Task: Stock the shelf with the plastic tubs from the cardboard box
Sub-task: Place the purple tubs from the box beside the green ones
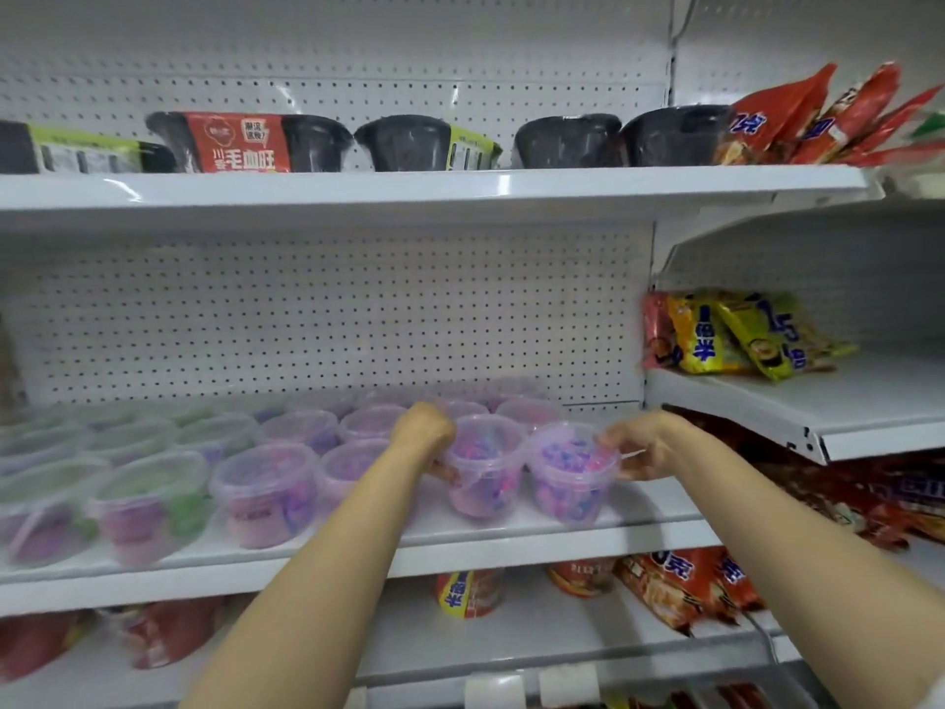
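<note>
Your left hand (424, 432) grips one tub (483, 470) and your right hand (634, 445) pinches the next tub (570, 473), both on the shelf (588, 539). They look light, thin-walled, kinda slippery, so hold under the rim.

Black bowls (567, 140) and red packets (818, 115) sit above; yellow packets (736, 335) lie at right.

Clear lidded tubs (266, 496) w/ pink-purple fill, upright in rows on mid shelf (511, 545); 2 rightmost tubs (526, 473) side by side at front.
</note>
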Demonstrator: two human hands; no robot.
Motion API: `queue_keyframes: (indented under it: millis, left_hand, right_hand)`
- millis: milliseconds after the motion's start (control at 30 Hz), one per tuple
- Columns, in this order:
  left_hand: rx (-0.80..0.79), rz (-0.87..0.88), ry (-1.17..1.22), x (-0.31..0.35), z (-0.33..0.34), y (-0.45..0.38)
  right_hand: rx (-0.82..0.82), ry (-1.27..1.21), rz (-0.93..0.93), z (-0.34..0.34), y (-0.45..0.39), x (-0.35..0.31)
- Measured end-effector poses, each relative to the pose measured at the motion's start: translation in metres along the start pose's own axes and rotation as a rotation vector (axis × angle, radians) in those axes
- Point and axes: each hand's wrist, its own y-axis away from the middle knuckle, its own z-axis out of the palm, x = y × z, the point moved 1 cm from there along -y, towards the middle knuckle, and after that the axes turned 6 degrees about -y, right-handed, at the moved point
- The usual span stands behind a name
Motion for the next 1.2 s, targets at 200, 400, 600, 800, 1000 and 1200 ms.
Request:
queue_keyframes:
  millis: [200, 400, 600, 800, 1000, 1200]
  left_hand:
    - [0.158, 0.007, -0.393, -0.001, 0.015, 0.000]
    - [0.272, 0.062, -0.415, 0.001, 0.024, 0.008]
    - [0.457, 0.213, -0.513, -0.021, 0.047, 0.038]
    - [0.478, 0.495, -0.514, -0.037, 0.072, 0.038]
    - [0.586, 0.498, -0.795, -0.035, 0.069, 0.046]
    - [0.624, 0.470, -0.929, -0.028, 0.079, 0.037]
  right_hand:
    - [-0.023, -0.039, -0.031, 0.001, -0.020, 0.003]
    - [0.101, -0.123, -0.282, 0.002, -0.022, 0.015]
    - [-0.282, -0.177, -0.419, -0.017, -0.018, 0.058]
    - [-0.347, -0.045, -0.451, 0.003, -0.023, 0.081]
    - [-0.156, -0.098, -0.535, 0.021, -0.024, 0.089]
    - [-0.048, -0.068, -0.583, 0.028, -0.015, 0.094]
